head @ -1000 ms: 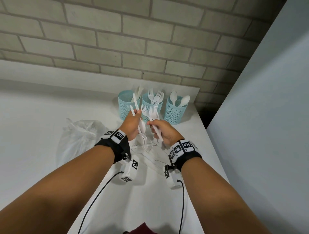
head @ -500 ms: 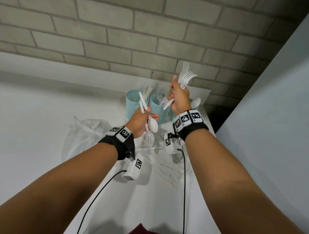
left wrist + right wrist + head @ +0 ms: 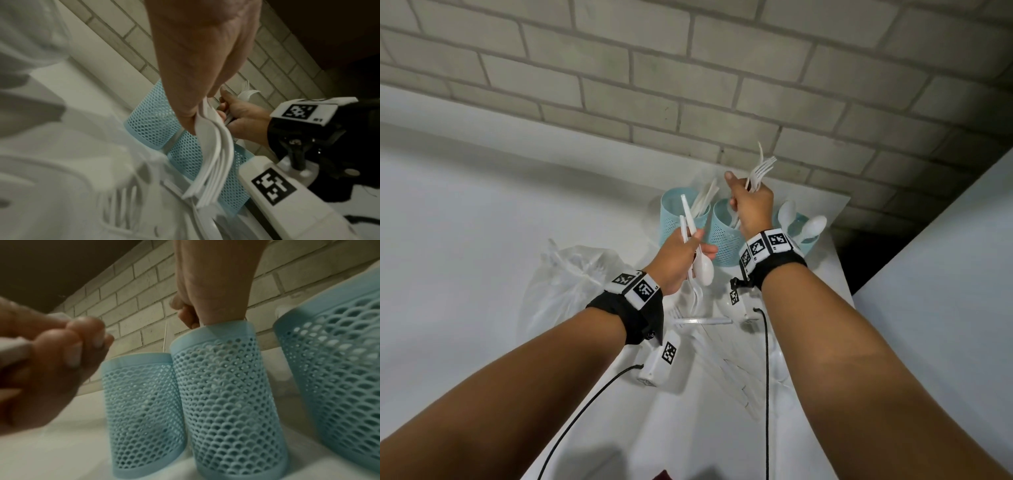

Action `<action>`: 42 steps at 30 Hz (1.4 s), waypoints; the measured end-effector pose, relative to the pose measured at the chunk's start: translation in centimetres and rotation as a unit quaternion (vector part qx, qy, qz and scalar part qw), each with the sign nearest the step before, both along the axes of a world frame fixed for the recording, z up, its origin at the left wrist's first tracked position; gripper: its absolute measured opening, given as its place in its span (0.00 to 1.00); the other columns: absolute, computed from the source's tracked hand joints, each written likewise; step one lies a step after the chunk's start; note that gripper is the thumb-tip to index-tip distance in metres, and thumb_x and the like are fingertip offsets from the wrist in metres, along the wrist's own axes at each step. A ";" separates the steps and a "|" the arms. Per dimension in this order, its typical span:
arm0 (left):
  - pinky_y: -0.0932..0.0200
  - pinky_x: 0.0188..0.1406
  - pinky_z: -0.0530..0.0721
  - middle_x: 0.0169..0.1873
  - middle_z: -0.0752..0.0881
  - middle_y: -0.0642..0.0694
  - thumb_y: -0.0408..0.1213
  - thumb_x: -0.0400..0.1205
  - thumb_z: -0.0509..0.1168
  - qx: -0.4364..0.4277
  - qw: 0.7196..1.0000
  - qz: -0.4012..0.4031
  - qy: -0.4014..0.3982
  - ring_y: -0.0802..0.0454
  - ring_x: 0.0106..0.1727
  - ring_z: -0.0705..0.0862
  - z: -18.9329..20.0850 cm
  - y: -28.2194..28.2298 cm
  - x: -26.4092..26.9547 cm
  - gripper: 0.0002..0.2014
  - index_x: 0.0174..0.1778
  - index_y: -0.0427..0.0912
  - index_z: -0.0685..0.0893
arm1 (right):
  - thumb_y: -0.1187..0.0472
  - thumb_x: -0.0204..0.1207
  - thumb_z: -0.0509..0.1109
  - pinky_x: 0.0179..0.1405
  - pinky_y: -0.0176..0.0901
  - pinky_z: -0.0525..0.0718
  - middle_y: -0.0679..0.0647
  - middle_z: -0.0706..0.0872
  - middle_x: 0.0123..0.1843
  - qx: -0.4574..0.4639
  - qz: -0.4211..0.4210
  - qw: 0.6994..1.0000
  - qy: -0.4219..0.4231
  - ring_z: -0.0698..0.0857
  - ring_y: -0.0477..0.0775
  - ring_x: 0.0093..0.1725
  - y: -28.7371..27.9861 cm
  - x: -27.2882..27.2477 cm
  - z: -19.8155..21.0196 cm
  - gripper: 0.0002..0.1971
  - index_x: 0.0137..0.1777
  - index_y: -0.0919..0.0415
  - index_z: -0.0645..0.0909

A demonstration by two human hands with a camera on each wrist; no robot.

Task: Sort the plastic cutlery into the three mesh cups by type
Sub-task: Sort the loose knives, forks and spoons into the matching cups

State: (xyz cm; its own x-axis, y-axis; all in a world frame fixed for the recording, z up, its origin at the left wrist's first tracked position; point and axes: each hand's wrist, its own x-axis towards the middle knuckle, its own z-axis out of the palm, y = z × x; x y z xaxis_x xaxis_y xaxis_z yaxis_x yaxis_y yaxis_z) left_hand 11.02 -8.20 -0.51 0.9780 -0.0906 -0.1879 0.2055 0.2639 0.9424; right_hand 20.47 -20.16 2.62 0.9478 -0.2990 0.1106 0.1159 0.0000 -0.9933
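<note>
Three light-blue mesh cups stand in a row at the back of the white table: the left cup [image 3: 671, 219] holds knives, the middle cup [image 3: 722, 236] forks, the right cup [image 3: 808, 240] spoons [image 3: 813, 226]. My right hand [image 3: 751, 202] grips a bunch of white forks [image 3: 758, 169], tines up, right over the middle cup [image 3: 222, 386]. My left hand [image 3: 681, 253] holds a mixed bunch of white cutlery [image 3: 213, 146], a spoon bowl [image 3: 703, 270] hanging down, just in front of the left cup [image 3: 141, 402].
Loose white cutlery [image 3: 736, 373] lies scattered on the table under my wrists. A crumpled clear plastic bag [image 3: 565, 287] sits to the left. A brick wall rises behind the cups; the table's right edge [image 3: 842, 274] drops off beside the right cup.
My right hand has lifted the forks from beside the left hand up and back, and now lowers them onto the middle cup. The left hand stayed roughly in place with its bunch.
</note>
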 end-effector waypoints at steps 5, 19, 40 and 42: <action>0.56 0.42 0.80 0.39 0.85 0.43 0.40 0.88 0.52 -0.001 1.000 -0.003 0.019 0.52 0.40 0.85 -0.2 -0.4 0.0 0.11 0.65 0.42 0.69 | 0.67 0.69 0.77 0.45 0.43 0.85 0.56 0.85 0.41 -0.005 0.010 1.000 -0.006 0.85 0.52 0.39 -0.4 0.3 0.2 0.12 0.50 0.63 0.80; 0.64 0.40 0.88 0.44 0.87 0.43 0.34 0.86 0.57 -0.086 0.994 -0.062 0.009 0.56 0.39 0.89 0.3 -0.1 -0.7 0.08 0.56 0.36 0.79 | 0.64 0.76 0.71 0.36 0.26 0.76 0.43 0.82 0.32 -0.203 0.016 0.962 -0.180 0.77 0.35 0.31 -0.4 -4.9 2.9 0.05 0.44 0.64 0.86; 0.58 0.52 0.84 0.48 0.85 0.41 0.42 0.89 0.49 -0.057 0.986 -0.153 0.036 0.47 0.51 0.86 2.7 -0.9 -4.0 0.16 0.62 0.36 0.75 | 0.67 0.75 0.72 0.35 0.26 0.77 0.59 0.82 0.47 -0.251 0.164 0.953 0.039 0.81 0.50 0.44 -3.0 -9.4 3.5 0.19 0.64 0.66 0.75; 0.58 0.51 0.85 0.48 0.86 0.41 0.43 0.89 0.49 -0.045 0.986 -0.157 0.040 0.50 0.47 0.86 2.6 -0.9 -4.1 0.17 0.61 0.36 0.76 | 0.67 0.76 0.71 0.29 0.22 0.76 0.56 0.82 0.43 -0.260 0.166 0.951 0.039 0.81 0.47 0.38 -3.0 -9.7 3.4 0.15 0.62 0.70 0.76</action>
